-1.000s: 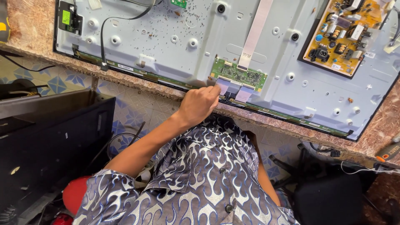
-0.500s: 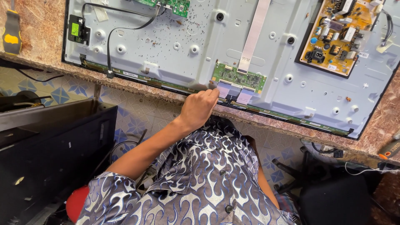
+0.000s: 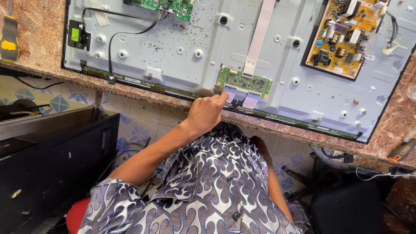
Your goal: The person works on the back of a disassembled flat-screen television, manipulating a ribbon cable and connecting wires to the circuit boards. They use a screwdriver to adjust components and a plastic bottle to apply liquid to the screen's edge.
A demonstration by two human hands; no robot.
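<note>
Head cam: left hand [image 3: 205, 113], fingers curled, fingertip touching ribbon tab [image 3: 229, 93] under small green board [image 3: 244, 80] at TV panel's [image 3: 173, 60] lower edge on desk [image 3: 39, 47]; right hand hidden.

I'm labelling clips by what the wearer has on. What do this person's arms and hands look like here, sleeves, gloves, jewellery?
The left hand is bare: no glove, ring or watch shows. The forearm is uncovered up to a short sleeve of a buttoned shirt, shiny, dark blue and silver in a flame-like pattern. The right hand is out of view; only part of that bare arm shows beside the shirt.
</note>
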